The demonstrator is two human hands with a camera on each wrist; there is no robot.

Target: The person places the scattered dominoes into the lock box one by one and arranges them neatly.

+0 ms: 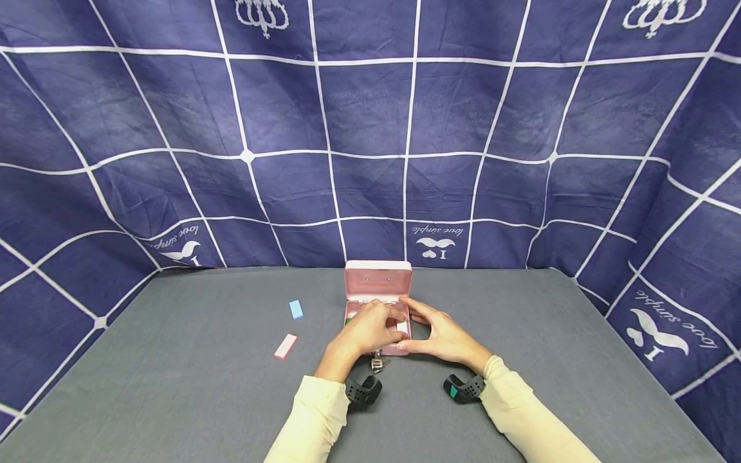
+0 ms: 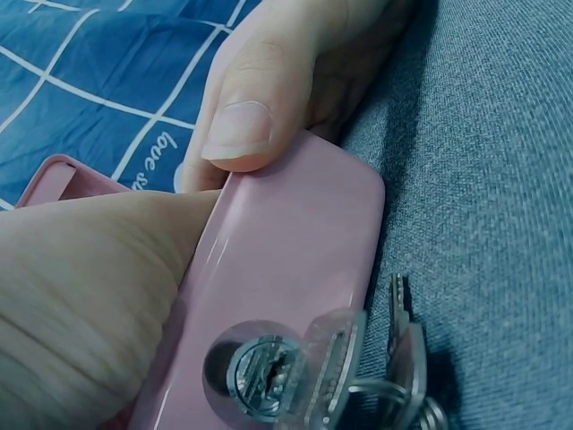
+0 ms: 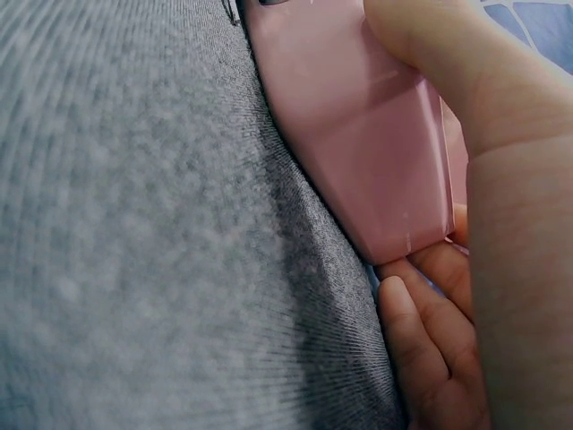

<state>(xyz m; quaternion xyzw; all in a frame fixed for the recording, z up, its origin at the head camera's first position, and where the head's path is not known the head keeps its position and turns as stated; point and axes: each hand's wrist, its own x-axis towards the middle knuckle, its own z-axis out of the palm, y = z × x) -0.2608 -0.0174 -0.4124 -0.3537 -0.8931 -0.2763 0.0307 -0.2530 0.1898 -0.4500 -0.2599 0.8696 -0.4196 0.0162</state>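
Observation:
A small pink metal box (image 1: 389,350) stands on the table with its lid (image 1: 379,281) raised at the back. My left hand (image 1: 370,328) reaches over the left side into it, with thumb and fingers at either end of a small white block (image 1: 402,326). Around the box's right side my right hand (image 1: 440,333) grips, thumb at the front corner, other fingers towards the back. In the right wrist view, those fingers (image 3: 430,331) touch the box's end. Something green and white shows inside, mostly covered by the left hand.
Keys (image 1: 378,364) hang from the lock (image 2: 264,376) on the box's front. To the left lie a blue block (image 1: 296,309) and a pink-and-white block (image 1: 285,346) on the grey table (image 1: 191,386). A blue checked curtain (image 1: 370,109) rises behind.

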